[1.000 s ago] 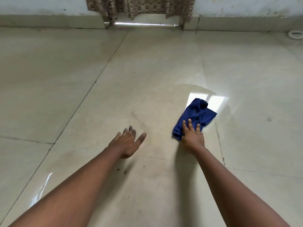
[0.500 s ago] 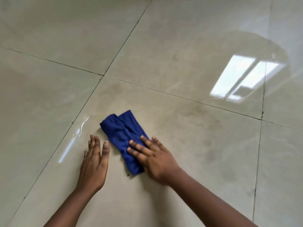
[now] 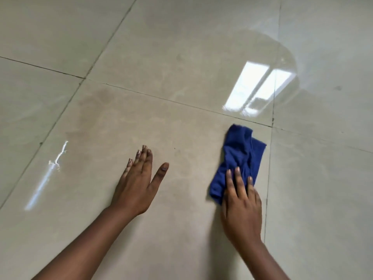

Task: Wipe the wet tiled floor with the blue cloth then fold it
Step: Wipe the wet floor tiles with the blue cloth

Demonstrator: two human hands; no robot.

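A crumpled blue cloth lies on the glossy beige tiled floor, right of centre near a tile joint. My right hand presses flat on the cloth's near end, fingers extended over it. My left hand rests flat on the bare tile to the left, fingers spread, holding nothing, well apart from the cloth. A wide wet sheen with a curved edge spreads on the tiles beyond the cloth.
Dark grout lines cross the floor. A bright window reflection shows in the wet patch, and a thin streak of water glints at the left.
The cloth and my right hand have slid from beside my left hand to the right across the tile. My left hand stays planted on the floor.
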